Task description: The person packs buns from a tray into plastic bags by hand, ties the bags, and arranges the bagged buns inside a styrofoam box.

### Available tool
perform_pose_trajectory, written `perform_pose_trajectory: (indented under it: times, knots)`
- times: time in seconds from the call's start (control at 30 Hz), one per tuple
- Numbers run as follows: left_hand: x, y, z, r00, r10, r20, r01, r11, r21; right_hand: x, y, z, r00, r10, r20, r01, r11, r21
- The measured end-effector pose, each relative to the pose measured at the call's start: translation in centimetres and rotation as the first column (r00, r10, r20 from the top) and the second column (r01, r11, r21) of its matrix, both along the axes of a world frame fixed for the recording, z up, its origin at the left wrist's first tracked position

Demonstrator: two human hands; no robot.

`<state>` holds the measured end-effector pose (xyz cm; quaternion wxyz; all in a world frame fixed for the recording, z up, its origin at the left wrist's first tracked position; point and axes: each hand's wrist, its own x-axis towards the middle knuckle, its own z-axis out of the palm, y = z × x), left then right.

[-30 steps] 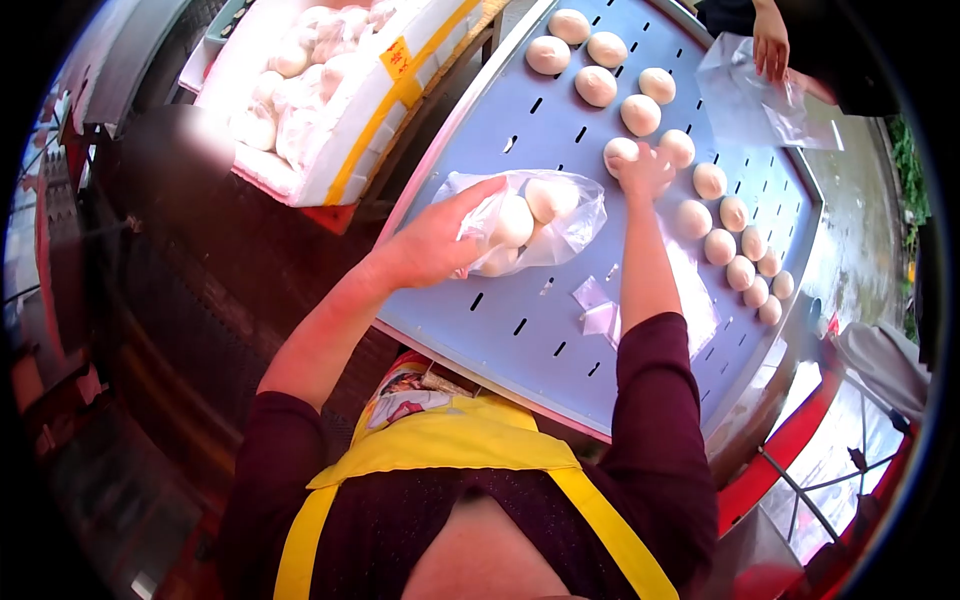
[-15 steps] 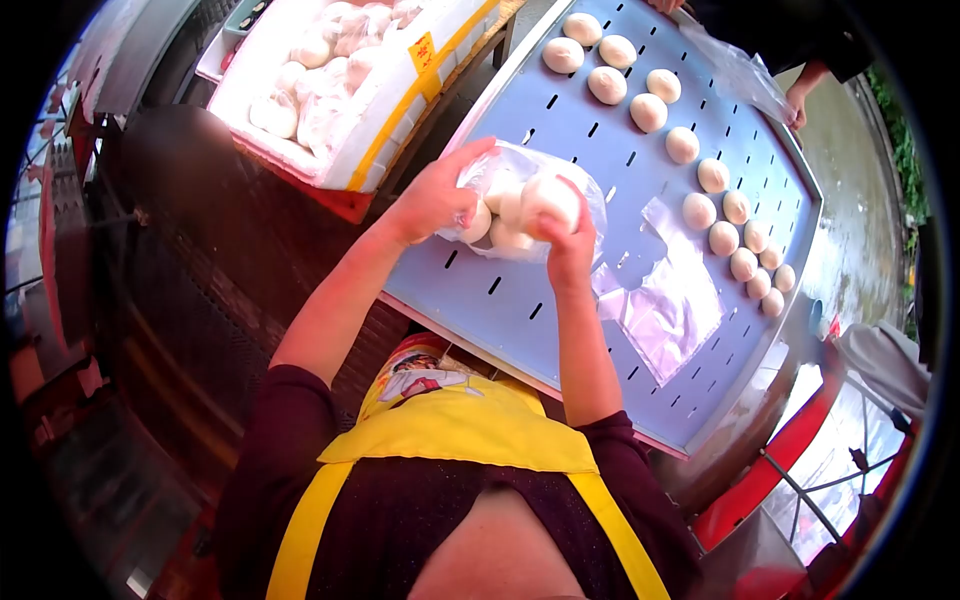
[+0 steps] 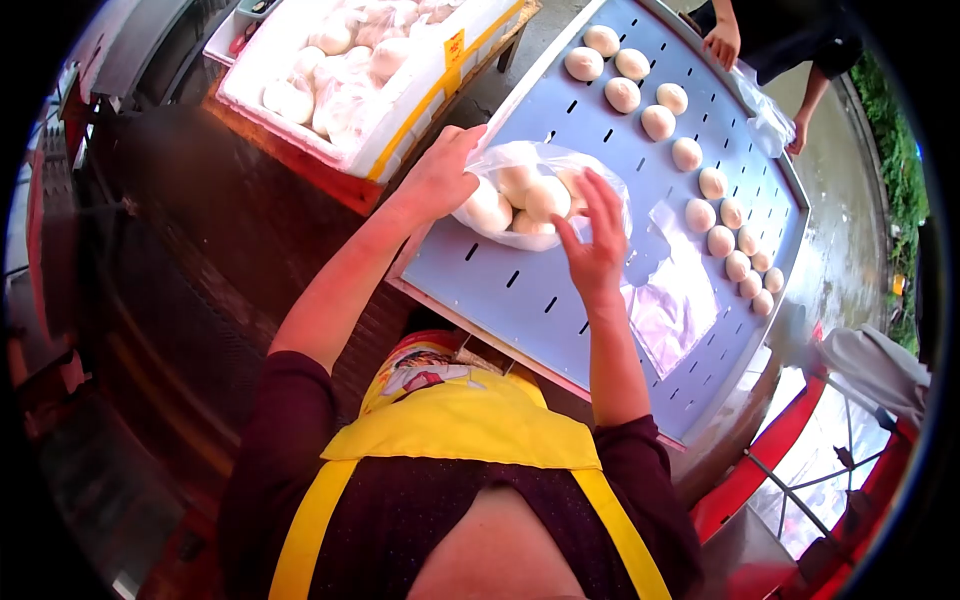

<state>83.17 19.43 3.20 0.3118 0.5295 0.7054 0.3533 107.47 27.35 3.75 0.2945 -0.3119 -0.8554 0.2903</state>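
A clear plastic bag (image 3: pixel 512 235) with several round white buns (image 3: pixel 547 199) inside lies on the blue slotted tray (image 3: pixel 450 290). My left hand (image 3: pixel 440 172) grips the bag's edge at its left side. Over the bag's right part is my right hand (image 3: pixel 595 238), fingers apart, with a bun just behind its fingertips and nothing held. More buns (image 3: pixel 658 122) stand loose in a band across the tray's far and right parts. Flat plastic bags (image 3: pixel 672 305) lie on the tray to the right of my right hand.
A white foam box (image 3: pixel 400 140) with bagged buns stands left of the tray. Beyond the tray's far edge is another person (image 3: pixel 790 40), hands near a clear bag (image 3: pixel 765 115) at the tray's rim. A red-framed structure (image 3: pixel 770 450) stands at the right.
My right hand took two buns from the tray to the bag, first seen touching them, then at the bag with one; now its fingers are spread. The other person's hands and bag have moved along the rim.
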Motion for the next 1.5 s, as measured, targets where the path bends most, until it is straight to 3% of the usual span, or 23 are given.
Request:
perform_pose_trajectory:
  times: [0.07, 0.1, 0.2, 0.27, 0.33, 0.37, 0.4, 0.43, 0.47, 0.53, 0.57, 0.63, 0.7, 0.8, 0.87, 0.93, 1.0, 1.1, 1.2, 1.27, 1.4, 1.43, 1.5]
  knots:
    - [-0.2, -0.6, -0.1, 1.0, 0.004, -0.021, -0.004, 1.0, -0.021, 0.4, 0.2, 1.8, 0.956, -0.293, 0.027, 0.266, 0.898, 0.35]
    - [-0.2, -0.8, -0.3, 0.999, 0.004, -0.032, -0.005, 1.0, -0.031, -0.1, 0.5, 2.7, 0.882, -0.467, 0.061, 0.418, 0.835, 0.357]
    - [-0.2, -1.6, -0.6, 0.987, -0.044, -0.156, 0.038, 0.998, -0.042, 1.6, 2.6, -2.7, 0.691, -0.641, 0.334, 0.5, 0.758, 0.419]
    - [-1.1, -1.8, -1.4, 0.92, -0.038, -0.389, -0.024, 0.988, -0.152, 6.6, 6.2, -10.3, 0.69, -0.45, 0.567, 0.566, 0.824, -0.034]
    - [-2.6, -1.9, -1.5, 0.843, -0.088, -0.531, -0.066, 0.962, -0.265, 7.4, 6.3, -9.1, 0.782, -0.489, 0.386, 0.62, 0.554, -0.556]
    - [-3.4, -1.8, -1.4, 0.817, -0.133, -0.562, -0.07, 0.943, -0.324, 7.1, 5.9, -7.3, 0.792, -0.536, 0.292, 0.528, 0.363, -0.767]
    - [-3.8, -1.7, -1.4, 0.789, -0.181, -0.587, -0.075, 0.921, -0.384, 7.0, 5.6, -5.5, 0.812, -0.574, 0.107, 0.331, 0.301, -0.894]
    - [-3.4, -1.5, -0.3, 0.808, -0.034, -0.588, -0.1, 0.976, -0.193, 5.9, 4.7, -1.8, 0.779, -0.622, -0.075, 0.105, 0.247, -0.963]
    - [-2.2, -1.2, 2.1, 0.937, 0.026, -0.348, -0.06, 0.995, -0.086, 4.7, 4.0, 1.1, 0.698, -0.674, -0.241, -0.133, 0.208, -0.969]
    - [1.3, -1.3, 6.7, 0.976, 0.04, 0.214, -0.068, 0.99, 0.127, 3.1, 2.5, 4.7, 0.698, -0.612, -0.372, -0.267, 0.259, -0.928]
    - [2.3, -1.3, 6.1, 0.931, 0.013, 0.364, -0.065, 0.989, 0.131, 2.9, 2.1, 5.5, 0.694, -0.571, -0.438, -0.335, 0.282, -0.899]
    - [3.5, -1.0, 5.0, 0.781, -0.047, 0.623, -0.067, 0.985, 0.158, 3.0, 2.1, 5.6, 0.84, -0.467, -0.275, -0.127, 0.325, -0.937]
    - [3.9, -1.0, 5.4, 0.782, -0.057, 0.621, -0.098, 0.972, 0.213, 3.9, 1.8, 6.6, 0.899, -0.403, -0.171, -0.009, 0.374, -0.928]
    - [6.3, -2.0, 6.6, 0.886, -0.064, 0.46, -0.043, 0.975, 0.219, 2.6, -1.1, 8.6, 0.896, -0.348, -0.277, -0.041, 0.555, -0.831]
    - [7.8, -1.5, 8.2, 0.928, -0.062, 0.367, -0.005, 0.984, 0.179, 0.2, -3.9, 7.9, 0.895, -0.294, -0.335, -0.115, 0.573, -0.811]
    - [9.8, -1.0, 6.6, 0.955, -0.123, 0.271, 0.029, 0.945, 0.325, -0.4, -5.3, 5.4, 0.974, -0.212, -0.077, 0.09, 0.68, -0.727]
    - [10.2, -1.0, 5.3, 0.952, -0.179, 0.247, 0.07, 0.917, 0.393, -0.5, -6.4, 6.0, 0.951, -0.297, -0.088, 0.124, 0.625, -0.77]
    - [7.9, -2.6, 5.5, 0.978, 0.004, 0.207, -0.065, 0.956, 0.286, -0.1, -7.4, 6.4, 0.884, -0.411, -0.223, 0.042, 0.545, -0.838]
    - [9.2, -4.5, 0.1, 0.954, -0.206, 0.217, 0.118, 0.926, 0.359, 0.3, -7.5, 3.6, 0.802, -0.512, -0.306, -0.063, 0.437, -0.897]
    - [11.1, -5.6, -2.7, 0.942, -0.325, 0.077, 0.251, 0.841, 0.479, 0.1, -7.5, 3.5, 0.761, -0.562, -0.326, -0.109, 0.384, -0.917]
    - [12.6, -5.3, -4.0, 0.972, 0.2, -0.121, -0.1, 0.822, 0.56, -1.1, -8.4, 5.4, 0.743, -0.572, -0.347, -0.141, 0.374, -0.917]
    - [12.4, -5.5, -4.2, 0.971, 0.226, -0.075, -0.14, 0.797, 0.588, -1.1, -8.4, 5.5, 0.76, -0.554, -0.34, -0.131, 0.383, -0.915]
    - [11.9, -6.0, -6.4, 0.977, 0.067, 0.2, -0.15, 0.889, 0.433, -1.0, -8.4, 5.8, 0.819, -0.483, -0.311, -0.092, 0.424, -0.901]
